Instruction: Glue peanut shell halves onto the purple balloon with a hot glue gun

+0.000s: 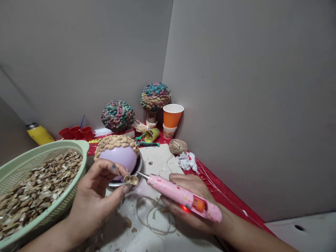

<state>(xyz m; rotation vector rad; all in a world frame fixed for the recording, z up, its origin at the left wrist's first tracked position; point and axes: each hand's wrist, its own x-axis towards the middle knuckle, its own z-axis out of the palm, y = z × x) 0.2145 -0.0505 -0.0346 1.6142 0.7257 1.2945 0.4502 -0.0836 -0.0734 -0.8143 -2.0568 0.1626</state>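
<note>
Between the thumb and fingers of my left hand [98, 194] is a peanut shell half [131, 180], its hollow side showing. My right hand [191, 199] grips a pink hot glue gun [178, 195] with a red light glowing. The gun's metal nozzle points left, a short gap from the shell. Just behind sits a lilac balloon [120, 157] in a metal bowl [140, 167]; peanut shells [115, 140] cover its top. Part of the balloon and bowl is hidden by my left hand.
A green basket [85, 147] of peanut shells stands at left. Two painted shell balls [118, 115], an orange paper cup [173, 116], red cups [76, 132] and a yellow bottle [39, 133] line the back. A twine ball [178, 146] and white plastic [187, 161] lie right, near the walls.
</note>
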